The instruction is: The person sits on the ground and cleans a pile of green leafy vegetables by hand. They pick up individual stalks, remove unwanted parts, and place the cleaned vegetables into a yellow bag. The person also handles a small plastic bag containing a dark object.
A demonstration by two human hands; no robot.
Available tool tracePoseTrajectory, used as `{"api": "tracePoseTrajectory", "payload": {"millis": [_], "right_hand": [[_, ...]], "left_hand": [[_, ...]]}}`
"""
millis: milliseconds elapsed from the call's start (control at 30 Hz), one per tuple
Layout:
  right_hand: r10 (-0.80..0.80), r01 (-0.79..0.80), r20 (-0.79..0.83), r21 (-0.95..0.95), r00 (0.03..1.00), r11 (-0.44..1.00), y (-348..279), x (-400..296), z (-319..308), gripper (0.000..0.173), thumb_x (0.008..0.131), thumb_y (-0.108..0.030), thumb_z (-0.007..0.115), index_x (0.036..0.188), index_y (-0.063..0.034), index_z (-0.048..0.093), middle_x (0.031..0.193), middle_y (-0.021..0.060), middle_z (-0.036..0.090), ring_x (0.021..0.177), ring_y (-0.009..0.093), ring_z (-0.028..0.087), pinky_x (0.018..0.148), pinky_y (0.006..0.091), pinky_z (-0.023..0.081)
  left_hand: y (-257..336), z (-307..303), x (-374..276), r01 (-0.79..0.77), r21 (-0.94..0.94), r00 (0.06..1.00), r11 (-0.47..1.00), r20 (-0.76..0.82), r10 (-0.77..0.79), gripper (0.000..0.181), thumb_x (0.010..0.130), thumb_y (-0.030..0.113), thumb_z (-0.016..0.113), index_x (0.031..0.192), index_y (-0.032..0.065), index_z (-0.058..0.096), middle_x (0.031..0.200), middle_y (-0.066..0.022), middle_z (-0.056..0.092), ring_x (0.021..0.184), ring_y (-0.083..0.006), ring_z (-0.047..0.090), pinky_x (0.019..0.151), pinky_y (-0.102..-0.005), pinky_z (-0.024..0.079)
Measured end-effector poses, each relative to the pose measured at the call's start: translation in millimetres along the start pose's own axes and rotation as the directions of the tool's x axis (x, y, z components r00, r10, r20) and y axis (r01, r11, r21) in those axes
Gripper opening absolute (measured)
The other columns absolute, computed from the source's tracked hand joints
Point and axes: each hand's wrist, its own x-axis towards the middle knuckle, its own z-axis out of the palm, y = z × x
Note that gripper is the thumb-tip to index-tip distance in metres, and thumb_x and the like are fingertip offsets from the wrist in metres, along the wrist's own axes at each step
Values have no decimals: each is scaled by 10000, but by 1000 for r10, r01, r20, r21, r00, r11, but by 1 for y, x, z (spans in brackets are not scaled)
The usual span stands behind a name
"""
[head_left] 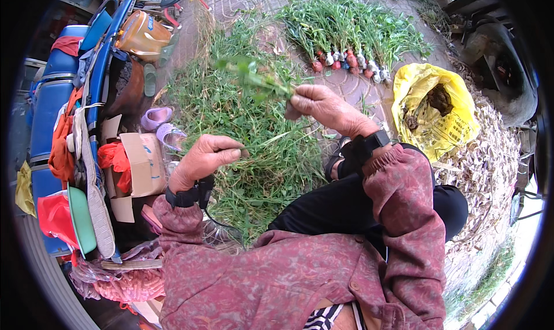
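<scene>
My right hand (314, 103) grips a small bunch of green leafy stems (264, 81), blurred at the leafy end. Between the thumb and forefinger of my left hand (212, 157) is the end of a thin green stalk (277, 138), which stretches towards my right hand. Under both hands lies a large heap of cut green plants (242, 183). Beyond it, at the upper right, leafy plants (346, 23) lie in a row, their root ends wrapped in red, white and blue material (351, 61).
A yellow plastic bag (400, 92) holding dark clumps stands at the right, beside dry plant matter (484, 165). To the left are purple clogs (156, 118), a cardboard box (145, 165), an orange bucket (143, 33) and a blue padded frame (47, 144).
</scene>
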Motion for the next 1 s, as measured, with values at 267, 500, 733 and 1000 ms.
{"api": "tracePoseTrajectory", "payload": {"millis": [267,500,733,1000], "right_hand": [[295,-306,143,58,945,950,-8,-11,0,244,921,-233,454,934,-3,534,825,47,594,739,141,596,687,284,515],[400,-410,182,19,898,912,0,-2,6,255,917,-226,448,930,7,549,809,61,612,652,121,593,570,254,503],[448,-426,176,-147,877,893,-14,-4,15,244,914,-272,472,886,-52,573,651,-67,430,534,31,358,464,176,299],[143,-52,-122,552,982,832,-52,-13,-17,134,854,-217,550,827,-86,551,569,-86,406,399,18,295,335,171,211]], "left_hand": [[-1,-28,6,147,-5,979,989,-143,-147,193,828,148,584,931,-2,651,806,-2,633,709,-53,520,650,-206,427],[-13,-40,19,152,30,974,988,-175,-144,222,824,141,585,965,-24,632,826,-4,634,712,-46,519,648,-192,419],[-25,-35,33,90,37,951,995,-300,-75,229,818,140,601,981,-18,627,850,-2,636,754,-51,539,681,-207,439],[-99,-65,19,239,105,726,965,-679,-106,235,793,179,627,964,19,649,687,21,603,600,-53,496,545,-234,404]]}}
